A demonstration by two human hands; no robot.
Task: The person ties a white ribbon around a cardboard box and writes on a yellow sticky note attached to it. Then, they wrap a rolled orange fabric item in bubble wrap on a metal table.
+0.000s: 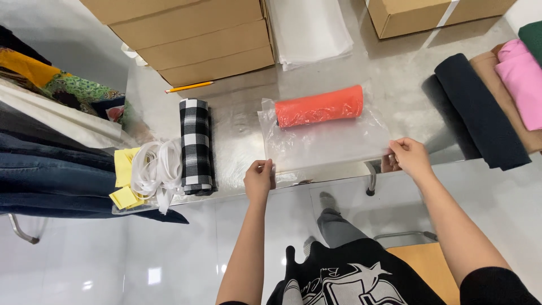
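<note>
Both hands (258, 179) (410, 157) pinching clear bag's (327, 144) near corners, coral roll (319, 106) inside

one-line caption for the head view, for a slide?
Both hands, left hand and right hand, pinch the near edge of a clear plastic bag holding a rolled orange cloth on a steel table.

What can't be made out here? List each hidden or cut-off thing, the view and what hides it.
Head view only:
- Far end of the rolled orange-red cloth in the clear plastic bag: glare and creases blur whether it is fully inside.
- Fingertips of the left hand and right hand: curled around the bag's near edge.
- Green folded cloth: cut by the right edge.
- Brown cardboard boxes: tops cut by the upper edge.
</note>
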